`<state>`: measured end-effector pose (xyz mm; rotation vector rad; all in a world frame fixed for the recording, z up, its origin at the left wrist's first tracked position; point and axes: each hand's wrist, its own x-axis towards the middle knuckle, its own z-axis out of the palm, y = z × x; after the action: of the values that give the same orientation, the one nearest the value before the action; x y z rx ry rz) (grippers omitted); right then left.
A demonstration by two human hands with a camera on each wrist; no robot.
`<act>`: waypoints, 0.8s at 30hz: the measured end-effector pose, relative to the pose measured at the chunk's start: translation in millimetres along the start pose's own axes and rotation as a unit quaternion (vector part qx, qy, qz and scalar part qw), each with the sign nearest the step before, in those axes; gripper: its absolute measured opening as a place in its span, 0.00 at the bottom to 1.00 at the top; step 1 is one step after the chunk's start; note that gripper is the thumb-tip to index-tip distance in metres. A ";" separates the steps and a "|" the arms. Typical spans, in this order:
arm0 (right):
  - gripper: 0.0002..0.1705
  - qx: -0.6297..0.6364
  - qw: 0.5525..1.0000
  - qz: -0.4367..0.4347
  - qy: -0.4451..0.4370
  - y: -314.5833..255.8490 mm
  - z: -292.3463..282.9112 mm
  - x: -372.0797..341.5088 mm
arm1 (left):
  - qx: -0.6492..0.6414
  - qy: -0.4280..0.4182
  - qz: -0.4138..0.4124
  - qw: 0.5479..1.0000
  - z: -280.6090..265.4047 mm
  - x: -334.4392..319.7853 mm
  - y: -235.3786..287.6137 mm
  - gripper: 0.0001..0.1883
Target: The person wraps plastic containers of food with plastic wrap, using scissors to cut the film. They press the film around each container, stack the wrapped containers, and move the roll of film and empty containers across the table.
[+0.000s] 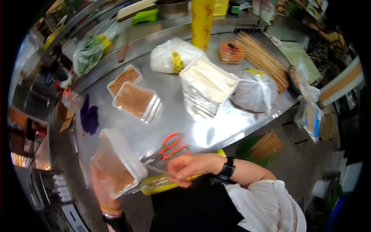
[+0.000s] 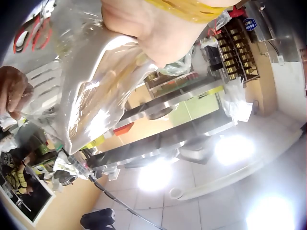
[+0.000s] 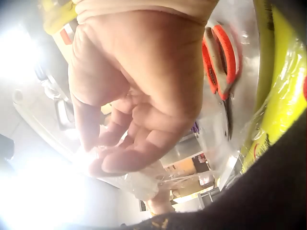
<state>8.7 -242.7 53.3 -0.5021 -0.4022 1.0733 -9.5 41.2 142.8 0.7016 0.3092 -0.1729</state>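
My left hand (image 1: pixel 103 185) grips a white plastic tray (image 1: pixel 136 174) by its side, tilted up on edge, with something brown inside. In the left wrist view, glossy clear film (image 2: pixel 91 108) stretches over that tray. My right hand (image 1: pixel 191 167) pinches a strand of the film, fingers and thumb bent together, drawn out to the right of the tray. Below both hands lies a yellow film-wrapped roll (image 1: pixel 154 186) along the table's near edge. Orange-handled scissors (image 1: pixel 167 147) rest on the metal table (image 1: pixel 174 116) just beyond my right hand.
Two filled trays (image 1: pixel 135 99) overlap on the left of the table, near a purple glove (image 1: pixel 89 116). Farther back are a stack of white trays (image 1: pixel 210 79), a white bag (image 1: pixel 166 58), a tied clear bag (image 1: pixel 253 92), a plastic tub (image 1: pixel 231 53) and wooden sticks (image 1: pixel 264 60).
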 end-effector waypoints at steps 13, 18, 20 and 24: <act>0.03 -0.081 0.969 -0.149 0.179 -9.8 -13.9 -8.7 | 0.020 0.030 -0.004 0.999 -27.1 -1.6 -2.6 0.27; 0.02 -0.129 0.947 -0.212 0.203 -31.1 0.6 -3.0 | 0.195 0.029 0.049 0.979 -38.5 -6.8 -15.6 0.21; 0.03 -0.208 0.938 -0.217 0.170 -42.8 16.1 1.9 | 0.316 0.020 0.076 0.946 -47.0 -7.5 -17.5 0.20; 0.04 -0.332 0.907 -0.242 0.094 -42.4 19.9 16.7 | 0.426 -0.014 0.087 0.900 -46.3 -17.1 -17.1 0.18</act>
<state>35.8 -240.0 94.9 -1.0398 -0.6829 0.3754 -40.2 59.7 104.8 1.5914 0.1276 -0.1426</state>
